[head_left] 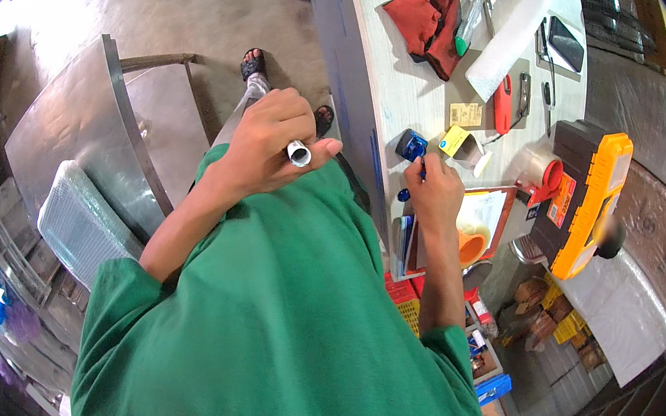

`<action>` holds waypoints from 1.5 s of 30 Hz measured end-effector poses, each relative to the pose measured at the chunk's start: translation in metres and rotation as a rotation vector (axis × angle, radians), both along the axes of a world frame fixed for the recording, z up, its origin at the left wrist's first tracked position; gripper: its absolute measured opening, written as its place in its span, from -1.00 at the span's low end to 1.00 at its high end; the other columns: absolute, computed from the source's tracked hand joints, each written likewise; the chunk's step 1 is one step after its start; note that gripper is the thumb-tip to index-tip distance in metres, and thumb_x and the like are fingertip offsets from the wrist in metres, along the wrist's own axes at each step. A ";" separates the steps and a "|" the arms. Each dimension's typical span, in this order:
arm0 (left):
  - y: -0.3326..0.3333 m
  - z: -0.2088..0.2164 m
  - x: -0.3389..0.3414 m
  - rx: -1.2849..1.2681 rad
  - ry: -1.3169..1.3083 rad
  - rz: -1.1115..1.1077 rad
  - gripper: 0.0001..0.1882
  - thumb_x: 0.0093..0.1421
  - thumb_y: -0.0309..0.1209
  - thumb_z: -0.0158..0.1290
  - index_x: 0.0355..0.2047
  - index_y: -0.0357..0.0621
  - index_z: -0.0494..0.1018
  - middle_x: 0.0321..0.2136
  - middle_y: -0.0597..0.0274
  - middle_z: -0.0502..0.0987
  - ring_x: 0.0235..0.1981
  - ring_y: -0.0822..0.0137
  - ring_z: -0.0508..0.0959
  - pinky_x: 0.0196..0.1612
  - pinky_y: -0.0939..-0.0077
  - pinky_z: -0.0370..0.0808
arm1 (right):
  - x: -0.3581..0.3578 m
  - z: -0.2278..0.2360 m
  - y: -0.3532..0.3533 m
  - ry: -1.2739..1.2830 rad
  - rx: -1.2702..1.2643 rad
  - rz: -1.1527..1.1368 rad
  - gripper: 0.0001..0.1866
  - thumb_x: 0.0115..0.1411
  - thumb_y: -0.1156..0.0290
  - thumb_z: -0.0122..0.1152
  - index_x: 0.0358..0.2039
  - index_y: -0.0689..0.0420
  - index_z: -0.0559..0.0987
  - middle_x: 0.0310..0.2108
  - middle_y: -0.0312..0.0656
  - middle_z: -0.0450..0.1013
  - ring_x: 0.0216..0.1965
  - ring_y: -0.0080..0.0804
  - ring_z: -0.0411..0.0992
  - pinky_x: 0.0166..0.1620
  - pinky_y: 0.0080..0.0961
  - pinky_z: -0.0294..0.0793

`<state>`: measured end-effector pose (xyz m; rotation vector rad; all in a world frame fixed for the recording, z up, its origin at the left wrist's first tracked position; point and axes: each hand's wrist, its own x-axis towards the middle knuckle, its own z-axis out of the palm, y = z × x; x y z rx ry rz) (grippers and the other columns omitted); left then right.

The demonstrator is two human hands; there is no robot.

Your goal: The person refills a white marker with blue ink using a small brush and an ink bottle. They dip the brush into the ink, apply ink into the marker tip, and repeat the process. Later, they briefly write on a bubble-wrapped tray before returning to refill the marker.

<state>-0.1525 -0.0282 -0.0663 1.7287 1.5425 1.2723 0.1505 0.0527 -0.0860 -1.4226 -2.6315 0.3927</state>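
My left hand (pixel 276 130) is closed around a silvery hollow tube (pixel 299 154), whose open end pokes out beside my thumb in front of my green shirt. The rest of the tube is hidden in the fist. At the table's near edge my right hand (pixel 439 194) pinches a small blue and black tool (pixel 412 145) whose kind I cannot make out. A separate-looking blue knob (pixel 404 194) shows just left of these fingers. Beyond the hand stands a small open box with a yellow flap (pixel 459 142).
On the white table (pixel 392 66) lie red-and-black gloves (pixel 434 25), a red utility knife (pixel 502 104), a roll of clear tape (pixel 539 171) and a black-and-orange toolbox (pixel 587 202). An orange tape roll (pixel 471 246) lies near my right forearm. Metal sheets (pixel 70 117) stand on the left.
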 end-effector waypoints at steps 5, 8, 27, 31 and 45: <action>0.003 0.000 -0.001 0.006 -0.004 0.010 -0.60 0.08 -0.35 0.39 -0.63 -0.14 0.35 -0.59 0.22 0.33 -0.50 0.16 0.37 -0.38 0.25 0.31 | -0.002 0.001 -0.001 -0.006 0.011 0.000 -0.75 0.24 0.37 0.28 -0.49 0.13 0.41 -0.55 -0.05 0.48 -0.52 0.04 0.48 -0.41 -0.07 0.47; 0.005 0.000 -0.002 0.009 -0.010 0.011 -0.60 0.09 -0.35 0.38 -0.63 -0.15 0.34 -0.60 0.21 0.32 -0.51 0.16 0.37 -0.38 0.24 0.30 | -0.002 0.001 0.000 -0.019 0.014 -0.004 -0.75 0.25 0.38 0.27 -0.50 0.13 0.41 -0.56 -0.04 0.47 -0.53 0.05 0.47 -0.42 -0.07 0.47; 0.020 0.000 -0.001 0.029 -0.008 -0.006 -0.57 0.12 -0.32 0.38 -0.65 -0.15 0.32 -0.60 0.22 0.32 -0.51 0.16 0.37 -0.40 0.24 0.30 | 0.001 0.000 -0.002 0.034 0.001 -0.017 -0.76 0.23 0.41 0.31 -0.50 0.13 0.42 -0.56 -0.05 0.46 -0.51 0.01 0.46 -0.41 -0.10 0.45; 0.022 -0.001 -0.002 0.025 -0.011 -0.009 -0.56 0.12 -0.31 0.38 -0.65 -0.15 0.32 -0.60 0.22 0.32 -0.52 0.16 0.37 -0.40 0.24 0.30 | 0.001 -0.001 -0.001 0.059 -0.010 -0.012 -0.76 0.24 0.43 0.30 -0.50 0.15 0.42 -0.55 -0.04 0.46 -0.51 0.03 0.46 -0.41 -0.08 0.45; 0.023 -0.001 -0.002 0.023 -0.007 0.002 -0.55 0.13 -0.29 0.37 -0.66 -0.15 0.32 -0.60 0.22 0.33 -0.51 0.16 0.36 -0.39 0.23 0.29 | 0.001 -0.003 0.002 0.068 0.011 0.002 -0.75 0.23 0.44 0.30 -0.52 0.14 0.41 -0.57 -0.05 0.43 -0.52 0.02 0.45 -0.41 -0.08 0.44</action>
